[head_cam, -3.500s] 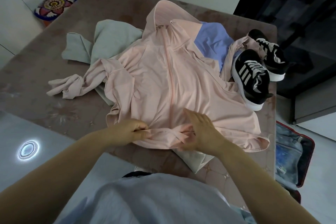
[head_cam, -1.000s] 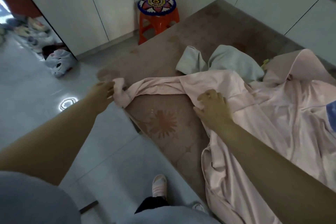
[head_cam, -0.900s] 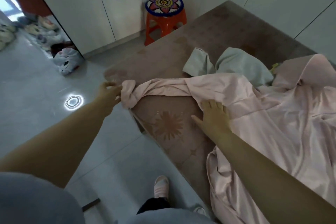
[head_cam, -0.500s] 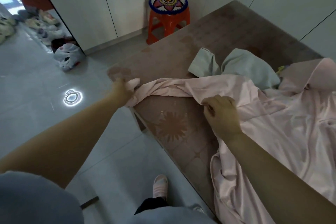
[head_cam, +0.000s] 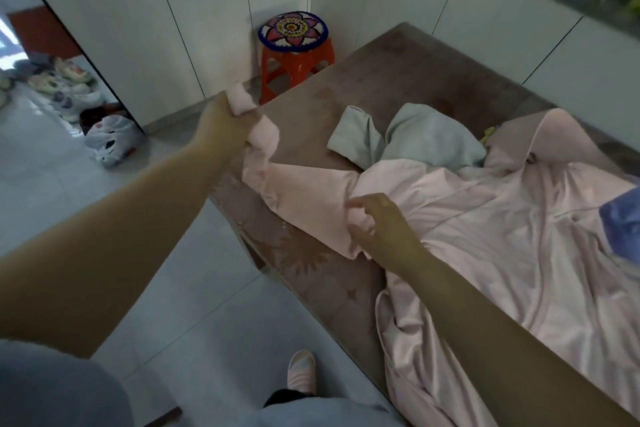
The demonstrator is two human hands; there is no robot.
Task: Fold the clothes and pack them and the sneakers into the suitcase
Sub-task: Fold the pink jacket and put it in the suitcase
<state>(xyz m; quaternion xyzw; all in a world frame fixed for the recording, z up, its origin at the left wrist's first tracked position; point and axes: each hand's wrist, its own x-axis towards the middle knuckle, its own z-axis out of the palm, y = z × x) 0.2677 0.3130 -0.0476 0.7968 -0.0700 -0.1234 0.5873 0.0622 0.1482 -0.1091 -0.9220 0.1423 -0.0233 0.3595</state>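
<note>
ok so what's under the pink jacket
A grey-green garment pokes out from under the far edge of the pink jacket, on the brown table. How far it runs beneath, and anything else there, is covered.

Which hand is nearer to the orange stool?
Left. The left hand, gripping the pink sleeve, is just short of the stool; the right hand is farther back, rightward.

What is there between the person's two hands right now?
The pink jacket's sleeve: the left hand grips its cuff end, the right hand pinches it nearer the body. Seen in the head view.
</note>
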